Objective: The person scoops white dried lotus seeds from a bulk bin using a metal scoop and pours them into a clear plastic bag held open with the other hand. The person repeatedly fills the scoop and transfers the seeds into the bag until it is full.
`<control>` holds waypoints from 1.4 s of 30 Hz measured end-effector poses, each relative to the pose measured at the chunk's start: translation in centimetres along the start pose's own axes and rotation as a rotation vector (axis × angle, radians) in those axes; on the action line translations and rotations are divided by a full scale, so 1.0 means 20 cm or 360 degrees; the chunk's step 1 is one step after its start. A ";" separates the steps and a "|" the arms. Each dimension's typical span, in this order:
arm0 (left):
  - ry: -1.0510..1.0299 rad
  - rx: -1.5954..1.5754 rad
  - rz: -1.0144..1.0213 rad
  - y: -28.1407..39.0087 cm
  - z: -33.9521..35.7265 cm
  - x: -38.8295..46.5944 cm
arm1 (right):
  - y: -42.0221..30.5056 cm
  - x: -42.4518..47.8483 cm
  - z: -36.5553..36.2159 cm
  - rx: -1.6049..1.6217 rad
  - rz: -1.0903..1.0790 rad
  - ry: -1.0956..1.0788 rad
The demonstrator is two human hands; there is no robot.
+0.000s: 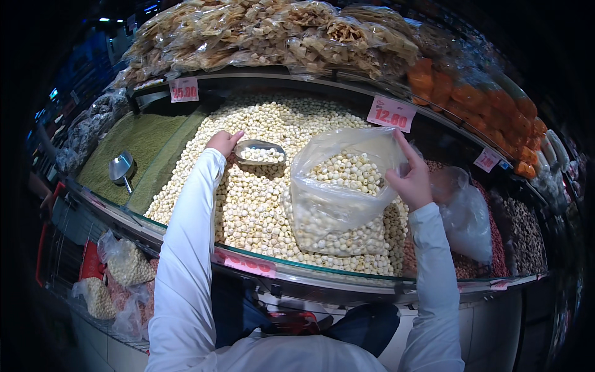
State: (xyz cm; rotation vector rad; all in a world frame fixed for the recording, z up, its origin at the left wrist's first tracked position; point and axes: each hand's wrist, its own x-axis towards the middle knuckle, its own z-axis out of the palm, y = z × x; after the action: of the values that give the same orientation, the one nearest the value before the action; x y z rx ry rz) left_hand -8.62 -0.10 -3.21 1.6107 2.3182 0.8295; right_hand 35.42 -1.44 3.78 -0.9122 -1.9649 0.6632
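Observation:
My left hand (225, 142) grips the handle end of a metal scoop (261, 152), whose bowl holds pale lotus seeds. The scoop is over a bin heaped with loose lotus seeds (251, 209), to the left of the bag. My right hand (409, 176) pinches the right side of the rim of a clear plastic bag (339, 214). The bag's mouth is spread, and it is well filled with the same seeds. It rests on the heap near the bin's front glass edge.
A bin of green beans (144, 135) with another metal scoop (122, 168) is at left. Packaged dried goods (279, 37) fill the shelf behind. A bunched plastic bag (467, 223) lies over the reddish bins at right. Filled bags (128, 265) sit in a cart at lower left.

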 end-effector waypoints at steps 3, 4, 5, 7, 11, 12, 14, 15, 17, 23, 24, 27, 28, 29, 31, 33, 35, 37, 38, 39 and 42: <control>0.0047 -0.0084 -0.0003 0.06 -0.08 0.00 | 0.03 0.01 0.01 0.0006 -0.0249 0.0093; 0.0083 -0.0052 0.0024 0.08 -0.11 0.02 | 0.05 0.03 0.01 -0.0058 -0.0252 0.0133; 0.0106 -0.0078 0.0033 0.09 -0.15 0.03 | 0.05 0.03 0.00 -0.0078 -0.0234 0.0145; 0.0155 -0.0070 0.0063 0.21 -0.21 0.01 | 0.06 0.03 -0.01 -0.0078 -0.0166 0.0147; 0.0145 -0.0080 0.0222 0.53 -0.29 -0.06 | 0.04 0.02 -0.02 0.0105 -0.0047 0.0101; 0.0131 -0.0099 0.0289 0.62 -0.30 -0.08 | 0.04 0.02 -0.02 0.0214 -0.0049 0.0103; 0.0148 0.0057 0.0436 0.76 -0.32 -0.13 | 0.03 0.03 0.00 0.0436 -0.0057 0.0096; 0.0184 0.0177 0.0517 0.84 -0.31 -0.17 | 0.03 0.03 -0.01 0.0459 -0.0044 0.0082; 0.0374 0.0406 0.0633 0.96 -0.29 -0.24 | 0.04 0.03 -0.01 0.0507 -0.0021 0.0051; 0.0839 0.0851 0.1215 1.18 -0.21 -0.34 | 0.04 0.03 -0.02 0.0536 -0.0074 0.0045; 0.0935 0.0813 0.1300 1.19 -0.20 -0.34 | 0.03 0.03 -0.02 0.0549 -0.0073 0.0043; 0.1248 0.0706 0.1522 1.21 -0.20 -0.34 | 0.02 0.04 -0.02 0.0573 -0.0078 0.0049; 0.1357 0.0669 0.1591 1.21 -0.20 -0.34 | 0.03 0.04 -0.02 0.0572 -0.0087 0.0058; 0.1395 0.0644 0.1584 1.20 -0.21 -0.34 | 0.03 0.04 -0.01 0.0572 -0.0096 0.0067; 0.1467 0.0592 0.1565 1.18 -0.23 -0.35 | 0.03 0.04 -0.01 0.0588 -0.0079 0.0068; 0.1471 0.0610 0.1288 1.12 -0.24 -0.33 | 0.03 0.03 -0.03 0.0587 -0.0051 0.0082; 0.1306 0.0583 0.0877 1.02 -0.28 -0.32 | 0.03 0.03 -0.03 0.0602 -0.0023 0.0092; 0.1105 0.0319 0.0338 0.86 -0.30 -0.27 | 0.04 0.03 -0.03 0.0580 -0.0048 0.0094; 0.0983 0.0219 0.0143 0.75 -0.30 -0.22 | 0.04 0.04 -0.03 0.0570 -0.0061 0.0097; 0.0862 0.0119 -0.0057 0.62 -0.28 -0.18 | 0.05 0.04 -0.02 0.0590 -0.0049 0.0084; 0.0630 0.0193 -0.0392 0.25 -0.18 -0.10 | 0.03 0.04 -0.01 0.0626 -0.0015 0.0070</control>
State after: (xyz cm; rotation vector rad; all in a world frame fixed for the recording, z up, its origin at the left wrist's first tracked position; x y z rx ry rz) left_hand -5.48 -1.84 2.29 1.2524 2.8151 1.0422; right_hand 35.55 -0.35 3.79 -0.6678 -1.7147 0.9730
